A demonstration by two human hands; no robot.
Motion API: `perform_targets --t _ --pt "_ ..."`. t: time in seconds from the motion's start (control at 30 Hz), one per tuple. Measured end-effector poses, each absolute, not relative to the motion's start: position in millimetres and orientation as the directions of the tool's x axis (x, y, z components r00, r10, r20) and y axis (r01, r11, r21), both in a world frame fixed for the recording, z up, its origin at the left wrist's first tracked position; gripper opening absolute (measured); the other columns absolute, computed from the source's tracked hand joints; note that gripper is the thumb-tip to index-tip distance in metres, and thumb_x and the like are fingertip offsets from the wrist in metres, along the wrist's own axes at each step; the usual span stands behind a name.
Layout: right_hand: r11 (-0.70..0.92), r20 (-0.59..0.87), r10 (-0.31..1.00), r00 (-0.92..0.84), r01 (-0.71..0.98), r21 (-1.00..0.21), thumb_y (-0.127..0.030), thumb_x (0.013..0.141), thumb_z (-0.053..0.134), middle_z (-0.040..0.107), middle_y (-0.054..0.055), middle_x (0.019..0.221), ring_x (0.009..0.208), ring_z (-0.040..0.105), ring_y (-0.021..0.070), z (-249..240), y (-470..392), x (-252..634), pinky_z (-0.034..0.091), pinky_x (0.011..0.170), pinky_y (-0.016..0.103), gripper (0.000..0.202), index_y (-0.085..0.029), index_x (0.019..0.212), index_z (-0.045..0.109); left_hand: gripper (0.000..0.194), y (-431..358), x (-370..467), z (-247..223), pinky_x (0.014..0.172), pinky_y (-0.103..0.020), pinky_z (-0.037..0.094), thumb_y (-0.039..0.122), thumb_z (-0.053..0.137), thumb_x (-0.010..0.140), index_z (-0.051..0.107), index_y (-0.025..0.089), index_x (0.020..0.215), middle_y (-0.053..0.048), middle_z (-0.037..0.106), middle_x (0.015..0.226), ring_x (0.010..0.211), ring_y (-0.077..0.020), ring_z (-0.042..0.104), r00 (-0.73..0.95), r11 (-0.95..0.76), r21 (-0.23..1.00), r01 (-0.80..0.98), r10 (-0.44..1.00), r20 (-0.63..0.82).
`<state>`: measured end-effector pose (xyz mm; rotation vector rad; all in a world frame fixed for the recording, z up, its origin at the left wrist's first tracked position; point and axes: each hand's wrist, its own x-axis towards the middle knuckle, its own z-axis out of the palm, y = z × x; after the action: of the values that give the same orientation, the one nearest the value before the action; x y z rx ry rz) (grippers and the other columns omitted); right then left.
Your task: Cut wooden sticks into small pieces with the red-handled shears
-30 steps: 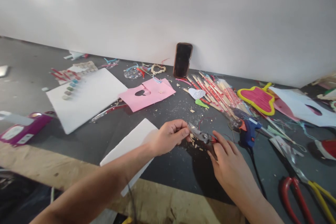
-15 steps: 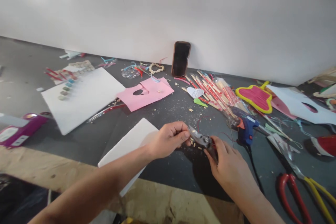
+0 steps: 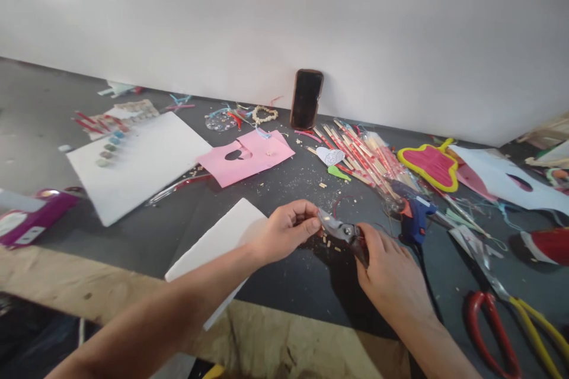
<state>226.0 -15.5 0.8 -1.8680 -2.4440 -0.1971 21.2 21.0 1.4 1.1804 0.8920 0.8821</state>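
Observation:
My right hand (image 3: pixel 391 269) is wrapped round the handles of a pair of pruning shears (image 3: pixel 340 231), whose blades point up and left. Just left of the blade tips, my left hand (image 3: pixel 291 231) is closed in a pinch; what it holds is hidden behind the fingers. The blades reach right up to those fingertips. Several short pale cut stick pieces (image 3: pixel 329 243) lie on the dark tabletop below the shears. Partly behind my left forearm lies a white board (image 3: pixel 226 237).
Printed chopsticks (image 3: pixel 355 154) lie beyond my hands, with a blue glue gun (image 3: pixel 415 219) to the right. Large scissors (image 3: pixel 493 284) with red and yellow handles lie near right. A phone (image 3: pixel 306 99) leans on the wall. Pink paper (image 3: pixel 249 160) and a paint-dabbed white board (image 3: pixel 146 172) are left.
The shears' handles have spread a little and my right hand has shifted slightly right and down. My left hand keeps its pinch in nearly the same place.

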Motion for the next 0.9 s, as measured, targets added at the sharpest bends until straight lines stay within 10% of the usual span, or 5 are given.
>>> perform_targets --t 0.6,0.9 --pt "0.293 0.092 0.952 -0.292 0.956 0.008 -0.019 0.080 0.044 0.057 0.010 0.100 0.091 0.055 0.0246 -5.5 -21.0 223.5 0.044 0.072 0.038 0.060 -0.018 0.136 0.021 0.032 20.3 13.7 0.1 0.042 -0.020 0.021 0.042 0.052 0.081 0.052 0.013 0.066 0.001 0.051 0.056 0.043 -0.0042 0.031 0.472 0.144 0.983 -0.111 0.878 -0.075" --pt "0.333 0.100 0.940 -0.327 0.941 -0.053 -0.016 0.077 0.045 0.063 0.009 0.094 0.080 0.060 0.0214 -3.5 -20.7 225.2 0.046 0.070 0.033 0.044 -0.016 0.121 0.042 0.029 18.7 14.5 -2.2 0.038 -0.019 0.017 0.040 0.054 0.081 0.052 0.013 0.070 0.002 0.053 0.056 0.039 -0.0024 0.029 0.497 0.225 0.956 -0.185 0.861 -0.106"
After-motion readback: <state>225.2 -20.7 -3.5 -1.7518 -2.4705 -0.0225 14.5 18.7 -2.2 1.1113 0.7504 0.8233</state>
